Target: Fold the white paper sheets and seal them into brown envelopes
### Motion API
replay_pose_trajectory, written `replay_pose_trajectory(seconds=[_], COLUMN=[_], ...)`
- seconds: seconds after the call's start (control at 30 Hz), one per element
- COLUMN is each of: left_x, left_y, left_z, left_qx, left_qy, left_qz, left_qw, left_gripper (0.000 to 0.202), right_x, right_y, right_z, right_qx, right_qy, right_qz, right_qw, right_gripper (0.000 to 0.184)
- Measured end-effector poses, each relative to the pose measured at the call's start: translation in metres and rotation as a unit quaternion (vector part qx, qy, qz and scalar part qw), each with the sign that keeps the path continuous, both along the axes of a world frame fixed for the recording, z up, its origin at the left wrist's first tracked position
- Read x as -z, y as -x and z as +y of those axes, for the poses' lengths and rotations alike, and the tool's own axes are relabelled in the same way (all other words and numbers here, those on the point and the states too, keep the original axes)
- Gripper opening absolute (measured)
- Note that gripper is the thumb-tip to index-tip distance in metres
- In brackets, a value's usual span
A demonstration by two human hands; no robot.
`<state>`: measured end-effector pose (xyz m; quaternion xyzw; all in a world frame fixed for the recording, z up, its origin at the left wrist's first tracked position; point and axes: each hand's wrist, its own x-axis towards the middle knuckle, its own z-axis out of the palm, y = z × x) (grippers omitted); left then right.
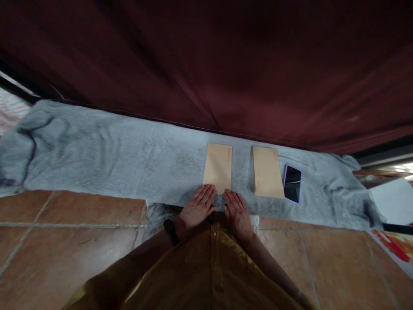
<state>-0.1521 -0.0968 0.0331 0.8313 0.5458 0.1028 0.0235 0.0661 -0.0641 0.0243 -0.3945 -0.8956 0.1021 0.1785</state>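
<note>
A tan paper envelope (218, 167) with small red boxes printed near one corner lies flat on a grey cloth. My left hand (197, 207), a dark band on its wrist, rests flat with its fingertips on the envelope's near left corner. On the near right corner lie the fingertips of my right hand (238, 214), its fingers stretched out too. Neither hand grips anything. To the right is a stack of similar tan envelopes (267, 172), thicker along its left side. A phone (292, 184) with a dark screen and a light purple edge lies right beside the stack.
The grey cloth (155, 159) covers a long narrow surface and is rumpled at both ends. Behind it hangs a dark red curtain (200, 64). Brown floor tiles (80, 245) show below. White sheets (393, 200) and a colourful printed sheet (395, 247) are at the far right.
</note>
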Motion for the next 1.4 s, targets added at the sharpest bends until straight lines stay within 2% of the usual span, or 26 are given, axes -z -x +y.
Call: replay_pose_trajectory(seconds=[0.27, 0.47, 0.73, 0.93, 1.13, 1.4], left_x=[0.006, 0.008, 0.01, 0.01, 0.01, 0.007], left_y=[-0.011, -0.011, -0.011, -0.01, -0.008, -0.008], left_z=[0.011, 0.011, 0.012, 0.012, 0.012, 0.012], left_qx=[0.037, 0.038, 0.032, 0.032, 0.038, 0.037], left_qy=[0.014, 0.02, 0.01, 0.006, -0.002, 0.005], left_qz=[0.015, 0.019, 0.001, -0.009, -0.01, 0.005], left_qw=[0.999, 0.999, 0.999, 0.999, 0.999, 0.999], left_gripper=[0.078, 0.084, 0.075, 0.074, 0.074, 0.074], right_x=[0.002, -0.005, -0.005, -0.006, -0.01, -0.004], right_y=[-0.001, 0.018, 0.035, 0.035, 0.033, 0.039], right_z=[-0.001, 0.006, 0.023, 0.027, 0.043, 0.068], right_qx=[-0.002, 0.001, -0.023, -0.006, -0.028, 0.001], right_qy=[0.014, 0.036, 0.04, 0.037, 0.047, 0.03], right_qz=[0.004, 0.004, 0.015, 0.01, 0.006, -0.021], right_qw=[1.0, 0.999, 0.999, 0.999, 0.998, 0.999], right_gripper=[0.053, 0.055, 0.055, 0.052, 0.049, 0.047])
